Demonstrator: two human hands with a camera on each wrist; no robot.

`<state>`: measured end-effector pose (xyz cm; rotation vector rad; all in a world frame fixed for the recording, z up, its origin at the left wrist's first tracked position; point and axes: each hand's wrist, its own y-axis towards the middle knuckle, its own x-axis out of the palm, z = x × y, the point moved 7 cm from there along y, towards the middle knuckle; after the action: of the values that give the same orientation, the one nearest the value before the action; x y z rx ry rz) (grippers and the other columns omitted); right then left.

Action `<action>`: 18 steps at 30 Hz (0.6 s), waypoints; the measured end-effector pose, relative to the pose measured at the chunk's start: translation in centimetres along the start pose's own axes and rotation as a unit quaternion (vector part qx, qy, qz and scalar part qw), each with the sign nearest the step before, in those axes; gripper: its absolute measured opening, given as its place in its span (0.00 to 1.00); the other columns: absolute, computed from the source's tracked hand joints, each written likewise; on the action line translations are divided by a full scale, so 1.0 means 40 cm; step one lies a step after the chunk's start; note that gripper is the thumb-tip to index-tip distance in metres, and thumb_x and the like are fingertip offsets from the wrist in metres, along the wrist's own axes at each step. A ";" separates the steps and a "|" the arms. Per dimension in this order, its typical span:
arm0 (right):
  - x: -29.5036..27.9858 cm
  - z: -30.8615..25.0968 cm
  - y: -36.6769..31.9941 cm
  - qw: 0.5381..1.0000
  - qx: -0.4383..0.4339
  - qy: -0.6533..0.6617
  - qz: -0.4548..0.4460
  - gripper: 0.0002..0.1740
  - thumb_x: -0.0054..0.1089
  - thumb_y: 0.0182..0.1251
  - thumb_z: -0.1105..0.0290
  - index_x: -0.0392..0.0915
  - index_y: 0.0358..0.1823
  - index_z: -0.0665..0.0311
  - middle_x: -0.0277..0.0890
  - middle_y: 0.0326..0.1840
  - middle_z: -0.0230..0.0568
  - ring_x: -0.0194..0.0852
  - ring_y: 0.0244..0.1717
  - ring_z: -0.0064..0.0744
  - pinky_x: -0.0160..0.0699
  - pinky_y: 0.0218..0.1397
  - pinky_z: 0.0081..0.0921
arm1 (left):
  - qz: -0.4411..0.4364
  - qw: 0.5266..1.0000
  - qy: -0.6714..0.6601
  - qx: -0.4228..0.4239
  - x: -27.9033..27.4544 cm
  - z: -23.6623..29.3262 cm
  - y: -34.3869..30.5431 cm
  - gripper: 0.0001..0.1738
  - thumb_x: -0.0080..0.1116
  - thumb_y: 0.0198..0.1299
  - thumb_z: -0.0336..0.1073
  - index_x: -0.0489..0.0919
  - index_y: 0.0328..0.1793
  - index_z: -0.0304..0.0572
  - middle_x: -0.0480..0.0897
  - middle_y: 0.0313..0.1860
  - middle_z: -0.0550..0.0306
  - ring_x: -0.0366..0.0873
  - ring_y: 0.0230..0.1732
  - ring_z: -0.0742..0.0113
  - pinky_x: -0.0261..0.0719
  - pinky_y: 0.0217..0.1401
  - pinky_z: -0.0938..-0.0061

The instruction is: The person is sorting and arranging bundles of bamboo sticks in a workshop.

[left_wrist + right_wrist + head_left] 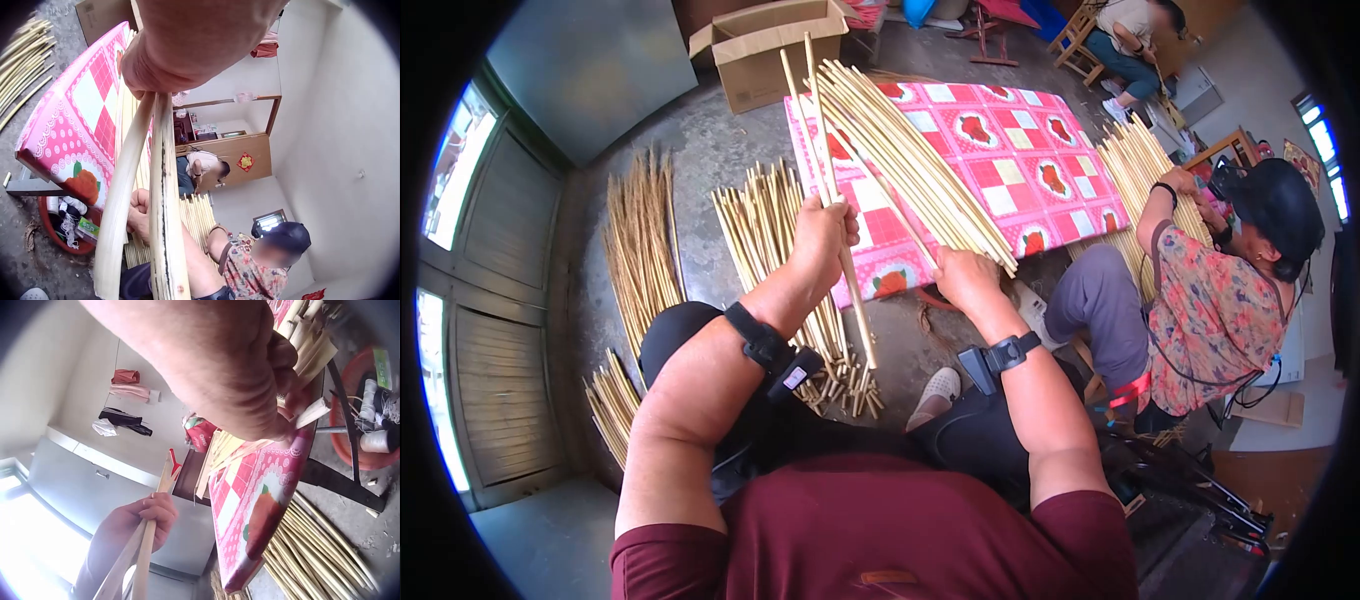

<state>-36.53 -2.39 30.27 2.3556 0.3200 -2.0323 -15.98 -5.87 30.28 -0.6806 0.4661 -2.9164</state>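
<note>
My left hand (822, 232) grips two pale stalks (165, 206), raised at the near left corner of a low table (1020, 170) with a pink strawberry-print cover. Their long ends reach up past the hand, and their lower ends hang down toward the floor. At the table's near edge, my right hand (968, 278) pinches the near end of a single stalk (892, 205), whose cut tip pokes out beyond the fingers in the right wrist view. Beside it, a row of similar stalks (920, 165) lies slantwise across the cover.
Stalk bundles (640, 235) lie on the floor at left, with short cut pieces (850, 390) near my feet. A red basin (84, 247) of thread spools stands under the table. Right of me sits a person (1220, 290) with more stalks. A cardboard box (775, 60) stands behind.
</note>
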 end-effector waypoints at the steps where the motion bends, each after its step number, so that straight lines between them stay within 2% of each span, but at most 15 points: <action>1: 0.003 -0.001 0.005 1.000 0.002 0.002 -0.007 0.12 0.58 0.56 0.64 0.79 0.35 0.66 0.80 0.32 0.55 0.80 0.38 0.52 0.77 0.43 0.43 | 0.000 1.000 0.007 0.008 0.002 0.011 -0.007 0.04 0.46 0.67 0.31 0.66 0.38 0.41 0.72 0.28 0.58 0.68 0.25 0.71 0.69 0.25 0.77; 4: 0.018 -0.001 0.016 0.980 -0.006 0.186 -0.064 0.13 0.59 0.56 0.64 0.78 0.34 0.68 0.80 0.32 0.56 0.80 0.35 0.51 0.76 0.40 0.41 | 0.004 1.000 0.005 0.006 -0.008 0.010 0.000 0.03 0.45 0.67 0.31 0.66 0.40 0.40 0.74 0.30 0.56 0.70 0.26 0.70 0.72 0.27 0.76; 5: 0.022 -0.008 0.018 0.961 -0.037 0.268 -0.062 0.11 0.58 0.60 0.65 0.76 0.33 0.69 0.80 0.28 0.48 0.79 0.28 0.39 0.74 0.34 0.32 | 0.004 1.000 -0.001 0.008 -0.007 0.012 -0.001 0.03 0.43 0.68 0.30 0.66 0.43 0.39 0.76 0.33 0.53 0.75 0.31 0.67 0.77 0.32 0.74; 6: 0.029 -0.015 0.015 0.929 -0.050 0.357 -0.089 0.11 0.57 0.61 0.66 0.76 0.33 0.68 0.79 0.26 0.43 0.77 0.27 0.34 0.73 0.33 0.28 | 0.012 1.000 -0.023 0.009 -0.006 0.010 0.000 0.05 0.41 0.68 0.29 0.66 0.46 0.36 0.77 0.38 0.49 0.79 0.38 0.60 0.82 0.41 0.67; 8: -0.003 -0.068 -0.008 0.838 -0.077 0.520 -0.145 0.10 0.55 0.65 0.67 0.75 0.33 0.68 0.76 0.24 0.33 0.73 0.25 0.23 0.70 0.30 0.22 | 0.005 0.998 -0.066 0.010 0.000 0.000 0.005 0.06 0.39 0.69 0.28 0.65 0.48 0.33 0.76 0.43 0.45 0.79 0.45 0.53 0.82 0.50 0.59; 9: -0.034 -0.091 -0.035 0.828 -0.079 0.525 -0.178 0.08 0.51 0.68 0.69 0.74 0.33 0.66 0.70 0.23 0.25 0.65 0.25 0.13 0.65 0.27 0.14 | -0.007 0.998 -0.069 0.002 0.002 -0.003 0.007 0.08 0.38 0.69 0.28 0.64 0.49 0.31 0.75 0.47 0.41 0.78 0.49 0.49 0.81 0.54 0.55; 10: -0.015 -0.094 -0.041 0.808 -0.073 0.542 -0.219 0.08 0.51 0.68 0.67 0.74 0.35 0.64 0.71 0.23 0.25 0.65 0.23 0.13 0.62 0.26 0.12 | -0.017 0.997 -0.079 -0.007 0.010 -0.001 0.001 0.08 0.38 0.69 0.28 0.64 0.50 0.31 0.75 0.47 0.41 0.78 0.51 0.48 0.82 0.53 0.56; 12: -0.002 -0.098 -0.051 0.798 -0.078 0.553 -0.226 0.08 0.50 0.69 0.65 0.74 0.37 0.62 0.71 0.23 0.24 0.63 0.22 0.11 0.59 0.24 0.11 | -0.021 0.995 -0.095 -0.014 0.019 0.005 -0.007 0.09 0.39 0.69 0.28 0.64 0.51 0.33 0.76 0.46 0.43 0.78 0.51 0.50 0.82 0.52 0.58; 18: 0.019 -0.106 -0.064 0.795 -0.127 0.534 -0.259 0.11 0.48 0.70 0.62 0.75 0.40 0.62 0.73 0.22 0.25 0.63 0.21 0.11 0.61 0.24 0.11 | -0.096 0.991 -0.093 0.007 0.053 0.037 -0.033 0.10 0.42 0.68 0.27 0.65 0.53 0.37 0.77 0.45 0.51 0.80 0.49 0.54 0.83 0.51 0.61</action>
<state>-32.71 0.84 30.50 3.1325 1.2363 -0.3528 -17.27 -5.40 32.85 -1.0371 0.3782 -2.9863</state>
